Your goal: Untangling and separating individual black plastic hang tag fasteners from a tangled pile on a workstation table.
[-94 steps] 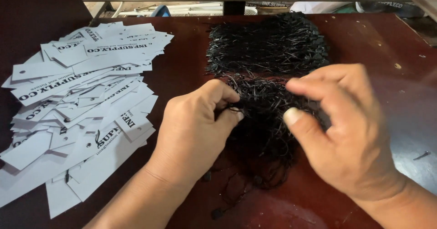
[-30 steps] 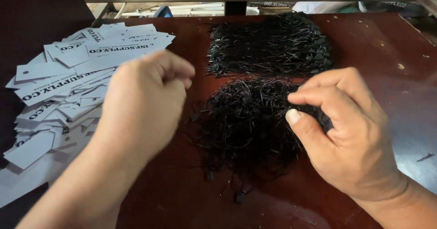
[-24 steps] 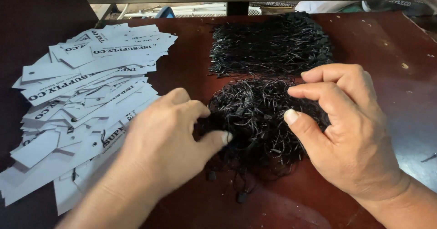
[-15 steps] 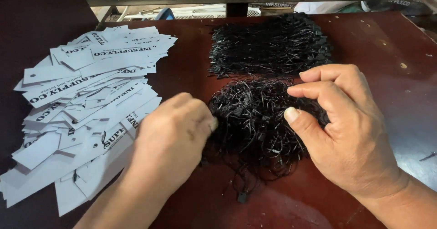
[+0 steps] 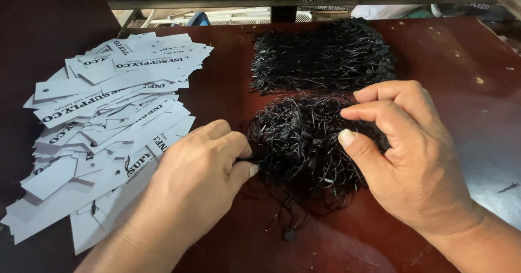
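Loose tangle of black string loops [image 5: 304,143] at centre of dark red wooden table [image 5: 467,61]; tidy bundle of black strings [image 5: 320,56] behind it; spread pile of white paper tags [image 5: 108,116] to left.

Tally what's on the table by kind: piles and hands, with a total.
Heaps of black tag strings: 2, a tidy far heap and a loose near heap
Spreads of white paper tags: 1
Hands: 2, left hand and right hand, both pinching at the near heap
Total: 5
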